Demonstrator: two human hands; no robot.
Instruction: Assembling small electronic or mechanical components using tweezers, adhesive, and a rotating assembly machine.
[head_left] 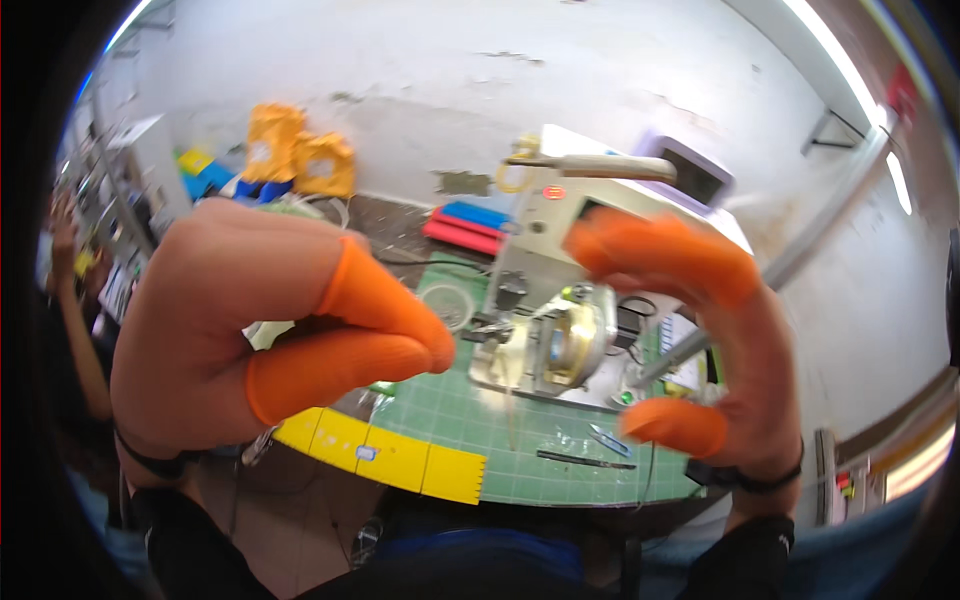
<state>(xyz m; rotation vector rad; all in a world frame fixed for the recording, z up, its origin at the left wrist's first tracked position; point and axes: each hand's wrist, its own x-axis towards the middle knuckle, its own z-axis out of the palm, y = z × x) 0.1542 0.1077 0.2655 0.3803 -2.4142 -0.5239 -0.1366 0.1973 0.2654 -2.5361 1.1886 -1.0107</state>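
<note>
Both hands hover empty, left hand [250, 330] pinched shut, right hand [720, 340] spread, above a seemingly heavy, rigid winding machine [545, 345] mid-bench.

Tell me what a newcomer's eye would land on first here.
Two raised bare hands fill the foreground: the left hand pinches thumb and finger in orange rubber finger cots, the right hand spreads wide, both holding nothing. Between them, on the green gridded cutting mat, stands a white benchtop machine with a brass-coloured spool.
</note>
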